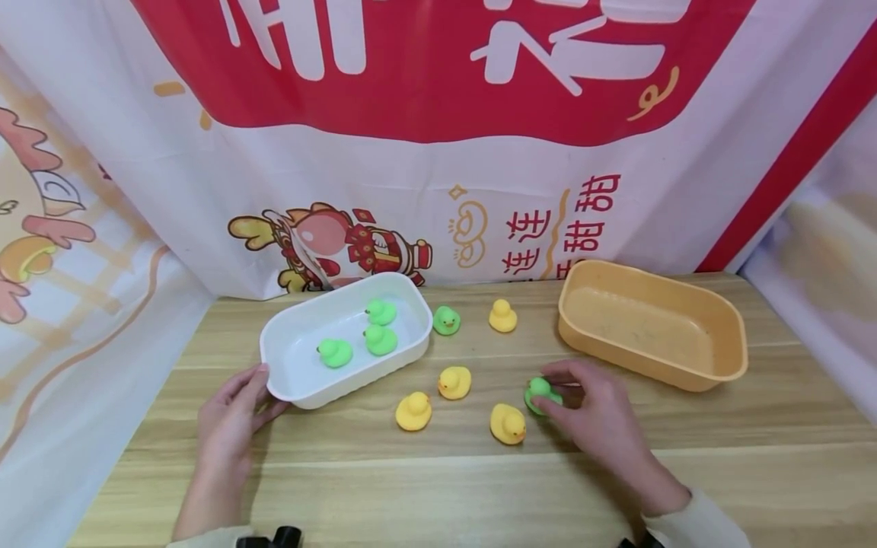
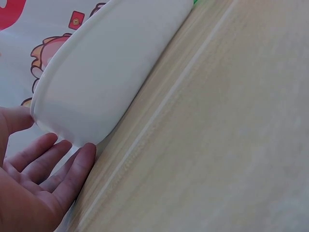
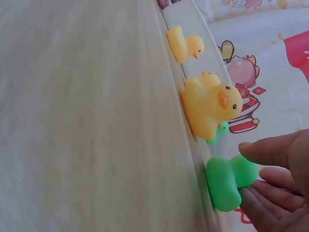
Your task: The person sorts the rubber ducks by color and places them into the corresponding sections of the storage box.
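Observation:
My left hand (image 1: pixel 233 415) holds the near left corner of a white plastic tub (image 1: pixel 346 383), thumb at the rim and fingertips against the outer wall. Three green toy ducks (image 1: pixel 335 352) sit inside the tub. On the tabletop, between my right thumb and fingers, is another green duck (image 1: pixel 540 393); the right hand (image 1: pixel 603 415) pinches it from its right side, thumb over its head in the right wrist view. Just left of it stands a yellow duck (image 1: pixel 508 424). Two more yellow ducks (image 1: pixel 413 411) are in front of the tub.
One green duck (image 1: pixel 447 320) stands beside the tub's right end, with a yellow duck (image 1: pixel 503 316) further right. An orange plastic tub (image 1: pixel 651 364) sits at the back right. Behind the wooden table (image 1: pixel 384 495) hangs a printed cloth (image 1: pixel 438 171).

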`<state>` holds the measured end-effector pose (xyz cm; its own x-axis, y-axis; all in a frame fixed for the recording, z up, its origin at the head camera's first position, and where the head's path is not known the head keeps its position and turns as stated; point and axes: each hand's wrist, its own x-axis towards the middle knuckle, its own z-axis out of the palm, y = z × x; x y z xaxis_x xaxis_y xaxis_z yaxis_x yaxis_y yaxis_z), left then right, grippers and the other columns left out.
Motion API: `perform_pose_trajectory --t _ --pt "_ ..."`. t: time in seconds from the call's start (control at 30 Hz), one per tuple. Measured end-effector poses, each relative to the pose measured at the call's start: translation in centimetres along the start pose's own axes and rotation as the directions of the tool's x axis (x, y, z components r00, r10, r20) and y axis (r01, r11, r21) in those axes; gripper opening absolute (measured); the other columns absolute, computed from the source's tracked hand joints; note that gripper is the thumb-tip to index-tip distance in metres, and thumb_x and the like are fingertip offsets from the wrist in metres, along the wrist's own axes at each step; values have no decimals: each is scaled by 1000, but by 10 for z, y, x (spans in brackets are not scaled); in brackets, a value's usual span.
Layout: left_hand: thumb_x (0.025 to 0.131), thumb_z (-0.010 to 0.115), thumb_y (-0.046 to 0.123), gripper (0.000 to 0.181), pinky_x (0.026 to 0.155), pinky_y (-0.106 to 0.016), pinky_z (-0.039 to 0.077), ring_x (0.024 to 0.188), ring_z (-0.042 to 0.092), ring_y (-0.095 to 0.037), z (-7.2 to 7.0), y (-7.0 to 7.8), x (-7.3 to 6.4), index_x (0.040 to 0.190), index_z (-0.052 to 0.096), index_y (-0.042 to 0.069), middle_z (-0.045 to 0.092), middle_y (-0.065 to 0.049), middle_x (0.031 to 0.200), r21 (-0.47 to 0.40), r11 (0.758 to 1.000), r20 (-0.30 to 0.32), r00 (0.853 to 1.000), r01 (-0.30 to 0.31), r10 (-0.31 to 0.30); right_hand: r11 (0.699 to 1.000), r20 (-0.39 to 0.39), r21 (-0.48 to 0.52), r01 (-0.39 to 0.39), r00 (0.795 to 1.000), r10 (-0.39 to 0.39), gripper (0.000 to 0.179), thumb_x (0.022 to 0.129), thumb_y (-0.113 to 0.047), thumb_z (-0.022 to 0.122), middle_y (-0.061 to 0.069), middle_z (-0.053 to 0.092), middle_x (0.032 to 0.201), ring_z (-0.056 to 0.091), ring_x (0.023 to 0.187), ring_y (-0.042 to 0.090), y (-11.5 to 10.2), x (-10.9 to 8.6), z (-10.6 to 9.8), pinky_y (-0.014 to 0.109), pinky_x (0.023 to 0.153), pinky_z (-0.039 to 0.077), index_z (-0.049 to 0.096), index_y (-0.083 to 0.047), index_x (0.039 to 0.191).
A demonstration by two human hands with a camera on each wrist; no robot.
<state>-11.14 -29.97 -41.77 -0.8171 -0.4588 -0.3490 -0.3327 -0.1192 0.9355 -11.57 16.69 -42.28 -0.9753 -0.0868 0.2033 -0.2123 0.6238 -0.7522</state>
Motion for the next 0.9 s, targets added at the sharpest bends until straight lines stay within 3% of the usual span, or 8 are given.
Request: perform_pose_trajectory --t 0.23,0.5,0.67,0.9 --pt "108 67 36 55 95 -23 65 102 71 1 0 0 1 153 53 9 58 6 129 -5 1000 -2 1000 3 -3 990 26 134 -30 999 27 39 86 -2 90 7 76 118 76 108 22 1 -2 8 27 93 66 74 -7 121" --pt "107 68 35 54 94 -23 65 101 72 1 -1 1 1 153 55 9 61 9 127 -35 999 -4 1000 15 -16 992 50 90 -89 995 84 47 87 -7 90 11 70 128 73 121 29 -1 -3 11 44 104 63 69 -5 129" --pt "107 69 35 51 94 -23 65 102 73 1 -1 1 1 151 57 11 63 11 124 -42 999 -5 1000 16 -17 991 80 90 -99 993 92 48 87 -9 91 11 71 126 73 118 27 1 -2 13 43 103 64 69 -5 129" --pt "106 70 33 46 92 -23 66 102 73 0 -1 0 1 145 61 11 67 15 117 -58 998 -6 1000 11 -11 993 54 88 -75 996 70 43 86 -14 93 6 75 121 74 111 21 5 -3 15 37 97 65 74 -10 123"
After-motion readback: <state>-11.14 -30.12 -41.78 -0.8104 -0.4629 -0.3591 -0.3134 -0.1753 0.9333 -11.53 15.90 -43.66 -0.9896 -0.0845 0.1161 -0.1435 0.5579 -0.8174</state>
